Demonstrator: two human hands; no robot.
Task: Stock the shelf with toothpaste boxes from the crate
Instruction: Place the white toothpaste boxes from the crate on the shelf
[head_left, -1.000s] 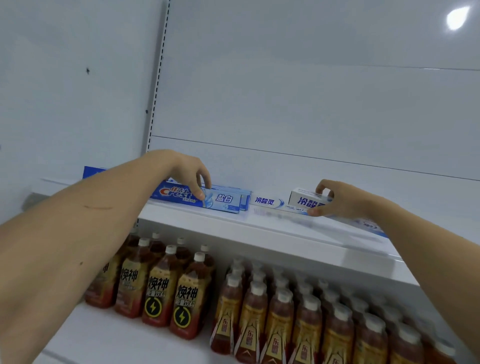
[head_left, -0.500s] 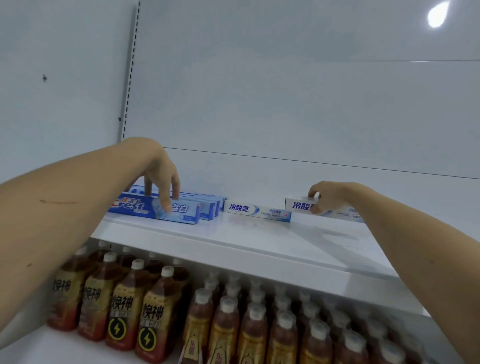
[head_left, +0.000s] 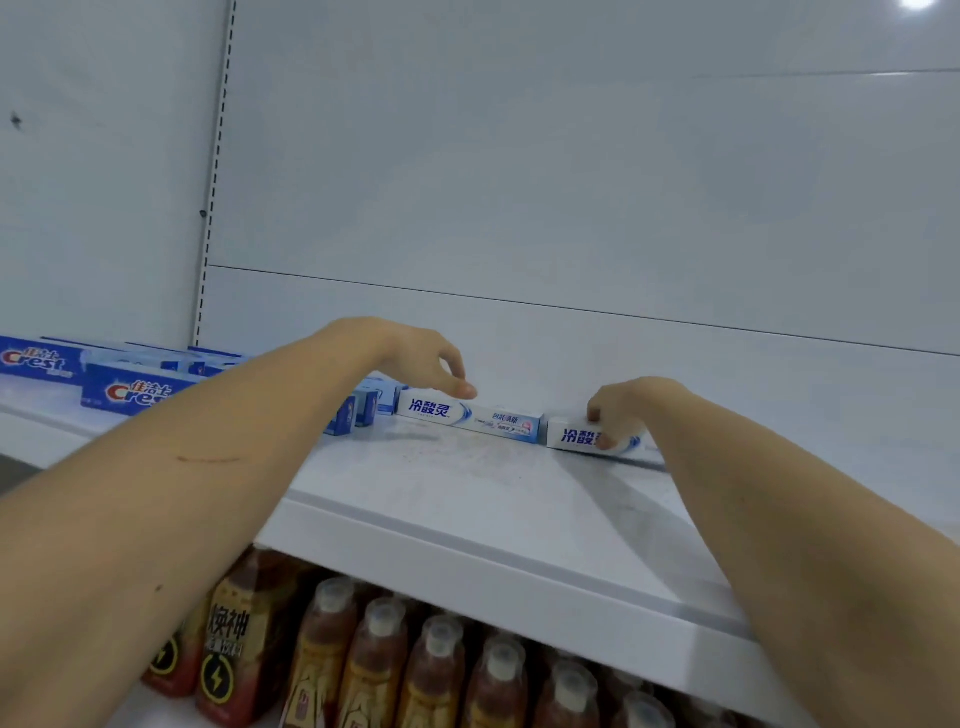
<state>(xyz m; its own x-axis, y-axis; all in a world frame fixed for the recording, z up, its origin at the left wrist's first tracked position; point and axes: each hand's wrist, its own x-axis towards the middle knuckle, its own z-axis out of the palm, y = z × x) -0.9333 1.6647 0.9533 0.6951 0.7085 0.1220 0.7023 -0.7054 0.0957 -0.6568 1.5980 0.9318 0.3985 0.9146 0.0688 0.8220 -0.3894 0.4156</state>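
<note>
Two white toothpaste boxes lie end to end at the back of the white shelf (head_left: 467, 483). My left hand (head_left: 426, 364) hovers over the left white box (head_left: 467, 418), its fingertips touching the box's top edge. My right hand (head_left: 618, 410) grips the right white box (head_left: 576, 436), thumb on the front face and fingers over the top. Several blue Crest toothpaste boxes (head_left: 130, 392) lie in rows on the shelf to the left, partly hidden by my left forearm. The crate is out of sight.
Below the shelf stand rows of brown drink bottles (head_left: 379, 670) with white caps, and taller labelled bottles (head_left: 228, 654) at the left. A white back panel rises behind the shelf. A slotted upright (head_left: 213, 208) runs up the wall at the left.
My left hand has left the blue Crest box and moved right to the left white box. My right hand stays on the right white box, which now lies further back.
</note>
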